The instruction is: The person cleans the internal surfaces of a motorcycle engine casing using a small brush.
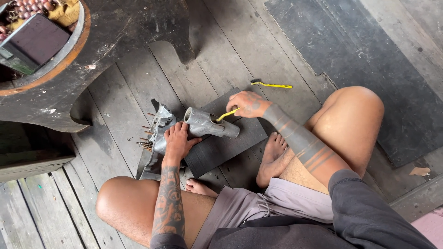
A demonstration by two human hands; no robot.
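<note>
I sit cross-legged on a wooden floor. A grey metal engine casing (pixel 162 121) with a tubular part (pixel 208 124) rests on a dark mat (pixel 224 144) between my knees. My left hand (pixel 177 140) presses down on the casing near the tube's open end. My right hand (pixel 248 104) grips a small yellow-handled brush (pixel 226 115) whose tip touches the tube. Several thin studs (pixel 145 136) stick out of the casing's left side.
A second yellow-handled brush (pixel 272 84) lies on the floor beyond my right hand. A dark curved wooden table (pixel 110 46) stands at upper left, bearing a round tray (pixel 60 55) with a box. A large dark mat (pixel 369 69) covers the floor at right.
</note>
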